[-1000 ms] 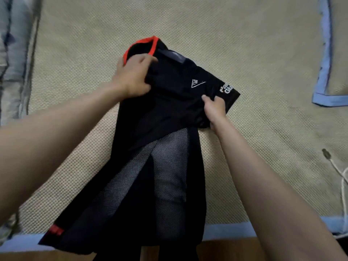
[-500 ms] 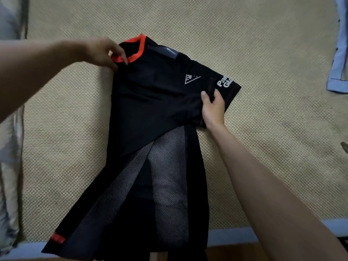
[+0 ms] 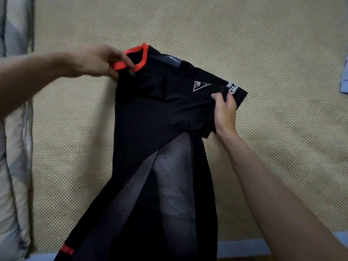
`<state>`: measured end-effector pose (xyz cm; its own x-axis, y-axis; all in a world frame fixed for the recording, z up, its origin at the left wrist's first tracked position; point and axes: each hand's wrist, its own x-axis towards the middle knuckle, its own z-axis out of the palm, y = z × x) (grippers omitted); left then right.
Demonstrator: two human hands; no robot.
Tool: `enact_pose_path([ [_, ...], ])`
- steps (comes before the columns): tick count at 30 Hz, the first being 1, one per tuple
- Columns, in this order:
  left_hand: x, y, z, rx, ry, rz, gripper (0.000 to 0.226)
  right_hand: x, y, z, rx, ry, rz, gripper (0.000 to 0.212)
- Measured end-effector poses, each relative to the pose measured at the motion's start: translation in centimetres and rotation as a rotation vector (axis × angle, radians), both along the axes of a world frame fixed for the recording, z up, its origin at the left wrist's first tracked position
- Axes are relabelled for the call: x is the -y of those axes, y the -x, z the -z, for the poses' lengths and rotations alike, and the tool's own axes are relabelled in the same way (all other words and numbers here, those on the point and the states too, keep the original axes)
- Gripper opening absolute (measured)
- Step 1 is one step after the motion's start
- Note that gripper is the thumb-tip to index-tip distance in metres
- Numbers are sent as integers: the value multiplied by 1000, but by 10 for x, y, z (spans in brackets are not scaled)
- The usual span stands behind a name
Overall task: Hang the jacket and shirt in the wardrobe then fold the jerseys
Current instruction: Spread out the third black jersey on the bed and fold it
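We're in a home, a bedroom by the look of it. Filling most of the frame is a woven straw-coloured sleeping mat (image 3: 263,44) with a pale blue cloth border (image 3: 243,248) running along the bottom edge. Down the left side lies soft, rumpled bedding (image 3: 13,166) in greys and creams. At the far right edge another blue-trimmed piece (image 3: 344,78) just peeks in. A black sports jersey (image 3: 150,119) is spread over the mat, laundry being sorted on a bed.
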<state>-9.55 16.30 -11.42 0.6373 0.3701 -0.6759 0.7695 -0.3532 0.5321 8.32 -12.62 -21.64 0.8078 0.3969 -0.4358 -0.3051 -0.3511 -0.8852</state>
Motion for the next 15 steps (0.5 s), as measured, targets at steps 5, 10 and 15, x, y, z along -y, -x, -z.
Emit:
enact_pose_path([
  [5,6,18,29,-172,-55,105,84,-5,5,2,95,59,-67,38],
  [10,0,22,31,-57,46,-27,56,-3,9,5,123,127,-29,45],
  [15,-10,9,19,156,145,-249,29,-8,6,6,96,122,43,52],
])
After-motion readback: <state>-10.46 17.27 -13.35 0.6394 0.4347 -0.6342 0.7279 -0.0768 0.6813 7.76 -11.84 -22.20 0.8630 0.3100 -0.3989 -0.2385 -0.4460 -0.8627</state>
